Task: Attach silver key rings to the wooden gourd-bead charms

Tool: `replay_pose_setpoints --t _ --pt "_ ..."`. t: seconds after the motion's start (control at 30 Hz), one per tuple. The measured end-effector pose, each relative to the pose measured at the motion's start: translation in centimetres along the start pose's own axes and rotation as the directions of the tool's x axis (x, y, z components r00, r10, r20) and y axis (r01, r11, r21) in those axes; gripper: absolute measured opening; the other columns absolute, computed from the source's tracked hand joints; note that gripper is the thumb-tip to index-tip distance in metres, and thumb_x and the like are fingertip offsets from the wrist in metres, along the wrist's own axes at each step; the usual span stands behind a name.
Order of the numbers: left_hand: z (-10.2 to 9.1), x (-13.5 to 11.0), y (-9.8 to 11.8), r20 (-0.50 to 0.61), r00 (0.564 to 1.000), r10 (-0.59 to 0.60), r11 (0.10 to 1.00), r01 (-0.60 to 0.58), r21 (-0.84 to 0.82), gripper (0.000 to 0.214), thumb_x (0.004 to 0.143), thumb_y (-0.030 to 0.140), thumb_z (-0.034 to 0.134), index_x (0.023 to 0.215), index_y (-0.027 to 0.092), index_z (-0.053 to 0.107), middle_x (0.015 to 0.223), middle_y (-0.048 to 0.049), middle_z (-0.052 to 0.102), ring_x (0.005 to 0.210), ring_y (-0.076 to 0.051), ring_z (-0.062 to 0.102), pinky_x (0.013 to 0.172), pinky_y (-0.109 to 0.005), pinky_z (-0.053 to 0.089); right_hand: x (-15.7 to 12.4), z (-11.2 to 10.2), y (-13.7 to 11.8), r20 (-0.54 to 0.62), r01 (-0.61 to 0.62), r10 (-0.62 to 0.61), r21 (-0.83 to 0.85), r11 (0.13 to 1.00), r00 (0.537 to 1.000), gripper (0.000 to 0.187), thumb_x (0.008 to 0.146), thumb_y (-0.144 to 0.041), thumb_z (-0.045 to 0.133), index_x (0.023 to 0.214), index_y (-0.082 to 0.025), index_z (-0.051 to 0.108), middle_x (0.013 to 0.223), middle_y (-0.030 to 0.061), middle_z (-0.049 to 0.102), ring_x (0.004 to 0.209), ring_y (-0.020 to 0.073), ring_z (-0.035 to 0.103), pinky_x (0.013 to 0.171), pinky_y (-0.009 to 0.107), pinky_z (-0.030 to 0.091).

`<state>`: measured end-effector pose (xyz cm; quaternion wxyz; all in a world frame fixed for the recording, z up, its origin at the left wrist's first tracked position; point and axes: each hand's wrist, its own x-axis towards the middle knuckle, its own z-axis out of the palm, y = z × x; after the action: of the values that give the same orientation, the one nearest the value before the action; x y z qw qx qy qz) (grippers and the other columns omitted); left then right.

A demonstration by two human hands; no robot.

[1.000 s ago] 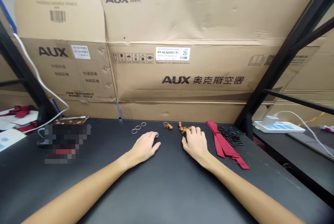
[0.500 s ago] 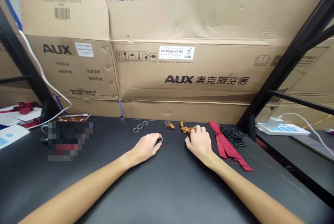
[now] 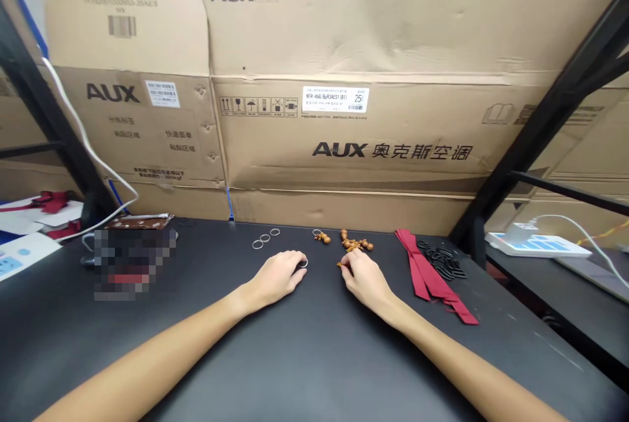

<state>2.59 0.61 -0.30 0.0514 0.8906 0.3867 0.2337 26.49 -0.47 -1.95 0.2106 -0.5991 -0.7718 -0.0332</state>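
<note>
My left hand rests on the black tabletop, closed on a metal key ring whose edge shows between thumb and fingers. My right hand is closed in a pinch, with the tip of a small brown gourd charm poking out by the thumb; the rest of it is hidden. Just behind that hand lies a cluster of brown gourd charms. Between the hands and farther back, one gourd charm lies with a ring. Three loose key rings lie in a row behind my left hand.
Red fabric strips and a pile of black buckles or clips lie at right. A blurred-out item sits at left. Cardboard panels stand along the back. A white power strip is beyond the right frame post.
My right hand has drawn back toward me and slightly left from the charm cluster, a charm tip now showing in its pinch. My left hand stays in place with the ring.
</note>
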Motion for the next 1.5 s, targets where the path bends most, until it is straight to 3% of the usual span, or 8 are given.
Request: replay_pose_setpoints --t 0.13,0.33,0.53,0.67,0.9,1.2,1.3,1.5 --pt "-0.1 0.0 0.0 -0.032 0.999 0.025 0.999 -0.024 0.042 0.018 0.091 0.025 0.052 0.107 0.019 0.058 0.112 -0.0074 0.062 0.104 -0.023 0.059 0.092 -0.036 0.047 -0.4 -0.4 -0.7 -0.113 0.024 -0.015 0.077 0.997 0.994 0.016 0.082 -0.016 0.048 0.095 -0.019 0.057 0.102 0.0073 0.055 0.095 0.0209 0.055 0.073 0.029 0.047" --pt "0.0 0.1 -0.4 -0.056 0.998 -0.009 0.999 0.011 0.037 0.013 0.090 0.027 0.056 0.099 0.020 0.061 0.108 -0.0062 0.063 0.105 -0.024 0.056 0.091 -0.038 0.044 -0.1 -0.6 -0.5 -0.092 -0.011 0.014 0.035 0.999 0.996 0.011 0.078 -0.018 0.051 0.081 -0.020 0.061 0.097 0.0091 0.055 0.094 0.0251 0.049 0.073 0.034 0.048" --pt "0.1 0.2 -0.4 -0.051 0.998 -0.031 0.999 0.032 0.011 0.017 0.091 0.028 0.055 0.104 0.021 0.062 0.105 -0.0047 0.064 0.102 -0.022 0.056 0.091 -0.038 0.043 -0.1 -0.2 -0.6 -0.110 0.139 -0.121 0.175 0.975 0.987 0.017 0.087 -0.023 0.046 0.079 -0.020 0.061 0.096 0.0095 0.054 0.091 0.0247 0.048 0.084 0.041 0.046" --pt "0.0 0.3 -0.4 -0.032 0.999 0.007 1.000 -0.006 0.025 0.016 0.092 0.027 0.053 0.102 0.023 0.065 0.106 -0.0034 0.064 0.100 -0.021 0.056 0.090 -0.036 0.042 -0.4 -0.5 -1.6 -0.094 0.196 -0.176 0.280 0.940 0.980 0.018 0.091 -0.023 0.044 0.081 -0.020 0.058 0.092 0.0078 0.058 0.087 0.0227 0.049 0.082 0.039 0.045" --pt "-0.2 0.5 -0.2 -0.003 0.999 0.050 0.999 -0.050 0.014 0.016 0.094 0.026 0.050 0.089 0.020 0.065 0.097 -0.0039 0.065 0.093 -0.020 0.057 0.084 -0.034 0.042 -0.7 -0.4 -2.3 -0.089 0.171 -0.148 0.376 0.911 0.985 0.012 0.090 -0.024 0.046 0.084 -0.021 0.056 0.080 0.0053 0.061 0.084 0.0219 0.052 0.077 0.036 0.046" --pt "-0.6 -0.3 2.7 0.094 0.971 0.220 0.973 -0.212 -0.087 0.026 0.093 0.031 0.054 0.118 0.029 0.061 0.115 -0.0026 0.059 0.104 -0.020 0.053 0.093 -0.034 0.040 -0.4 -0.2 -2.0 -0.125 0.139 -0.091 0.453 0.880 0.988 0.016 0.091 -0.028 0.045 0.083 -0.022 0.057 0.080 0.0056 0.062 0.082 0.0222 0.054 0.076 0.037 0.047" --pt "-0.5 -0.4 3.1 0.122 0.960 0.252 0.966 -0.244 -0.083 0.022 0.093 0.031 0.053 0.112 0.029 0.064 0.115 -0.0028 0.060 0.107 -0.020 0.052 0.095 -0.035 0.038 -0.3 -0.3 -1.9 -0.139 0.127 -0.069 0.463 0.877 0.988 0.017 0.091 -0.030 0.045 0.083 -0.021 0.057 0.080 0.0059 0.062 0.081 0.0224 0.054 0.077 0.038 0.047" --pt "-0.2 -0.1 2.4 0.097 0.977 0.189 0.977 -0.176 -0.122 0.012 0.094 0.025 0.051 0.094 0.021 0.063 0.105 -0.0033 0.062 0.100 -0.018 0.055 0.089 -0.032 0.041 -0.4 -0.4 -2.0 -0.138 0.142 -0.085 0.481 0.865 0.987 0.015 0.090 -0.028 0.045 0.084 -0.022 0.057 0.078 0.0049 0.061 0.081 0.0219 0.054 0.075 0.036 0.048"
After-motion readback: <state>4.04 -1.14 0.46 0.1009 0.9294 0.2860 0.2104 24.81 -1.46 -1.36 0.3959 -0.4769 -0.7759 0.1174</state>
